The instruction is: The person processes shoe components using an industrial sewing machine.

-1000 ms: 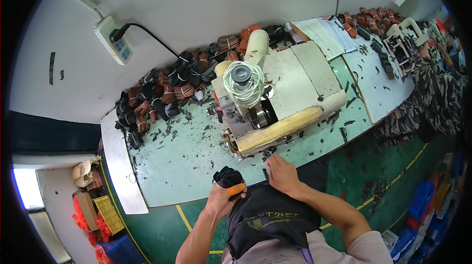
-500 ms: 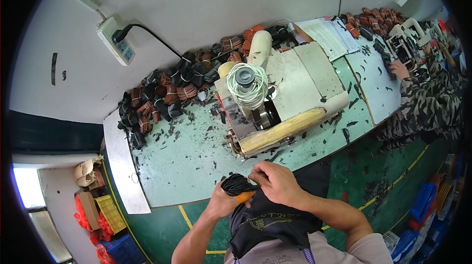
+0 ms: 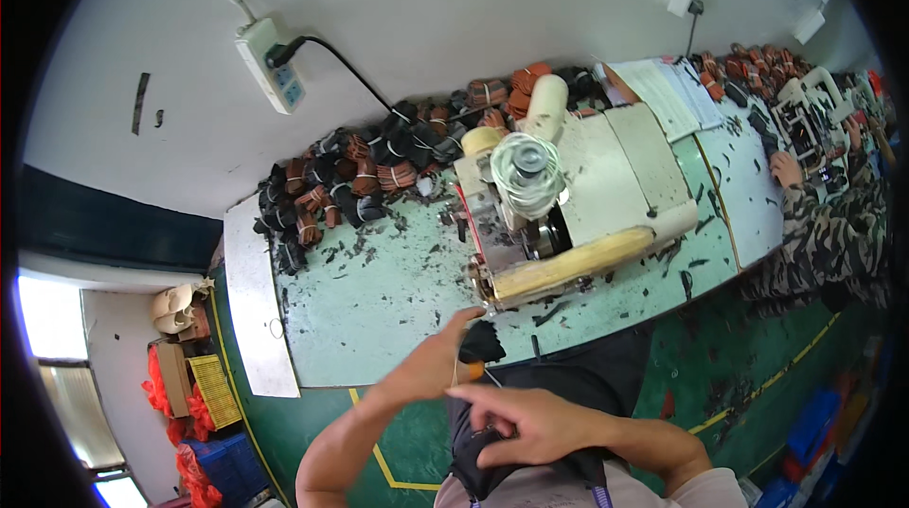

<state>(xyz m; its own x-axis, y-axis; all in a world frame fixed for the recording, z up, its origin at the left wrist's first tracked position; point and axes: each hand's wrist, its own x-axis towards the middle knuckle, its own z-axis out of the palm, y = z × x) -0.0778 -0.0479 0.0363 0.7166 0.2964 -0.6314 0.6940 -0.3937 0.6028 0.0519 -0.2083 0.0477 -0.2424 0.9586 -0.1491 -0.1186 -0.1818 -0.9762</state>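
My left hand (image 3: 431, 361) is closed round a bundle of thin black pieces (image 3: 483, 341), above the table's front edge. Its thumb side points toward the machine. Something orange (image 3: 472, 371) shows at the fingers under the bundle. My right hand (image 3: 530, 423) is just nearer to me, its index finger stretched left and the other fingers curled. Thin pale strands, apparently a rubber band (image 3: 494, 378), run between the bundle and my right fingers. The machine (image 3: 615, 167), cream with a coil of white cord on top, stands beyond my hands.
Black and brown banded bundles (image 3: 365, 177) are heaped along the wall. Dark scraps litter the pale green table (image 3: 350, 338). A power strip (image 3: 270, 65) hangs on the wall. Papers (image 3: 658, 96) lie behind the machine. On the right, a person in a camouflage sleeve (image 3: 824, 233) works at another machine.
My right hand has drawn back from the bundle toward me, its fingers spreading, with pale strands now stretched between. The left hand has turned and moved slightly farther away. The view has shifted.
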